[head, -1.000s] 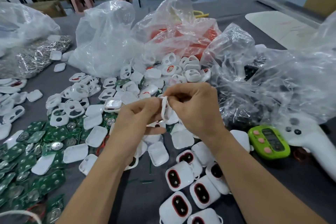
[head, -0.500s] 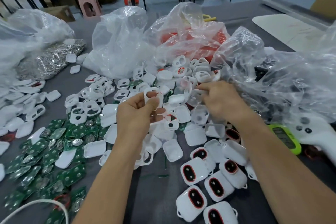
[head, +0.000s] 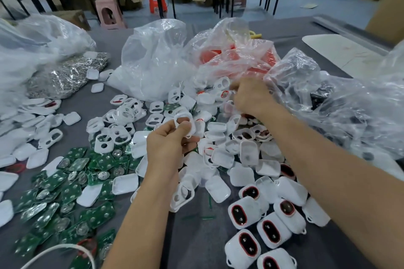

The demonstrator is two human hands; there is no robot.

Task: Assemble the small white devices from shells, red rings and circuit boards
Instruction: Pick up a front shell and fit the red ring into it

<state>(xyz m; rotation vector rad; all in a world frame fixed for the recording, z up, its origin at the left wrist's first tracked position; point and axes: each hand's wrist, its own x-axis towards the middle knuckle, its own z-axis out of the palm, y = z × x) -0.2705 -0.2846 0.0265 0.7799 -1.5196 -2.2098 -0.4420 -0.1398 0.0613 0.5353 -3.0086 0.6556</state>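
My left hand pinches a white front shell with an oval opening, held upright above the pile of loose white shells. My right hand reaches far into the pile at the mouth of the plastic bag of red rings; its fingers are curled and hidden, so whether they hold anything is unclear. Green circuit boards lie spread at the left. Several assembled white devices with red rings lie at the lower right.
A white-filled plastic bag stands behind the pile, and a silvery bag lies at far left. A large crumpled clear bag covers the right side. A white cable curves at the bottom left on the grey table.
My hands have separated. The right hand let go of the shell and moved away to the far right, toward the red ring bag. The left hand keeps the shell.
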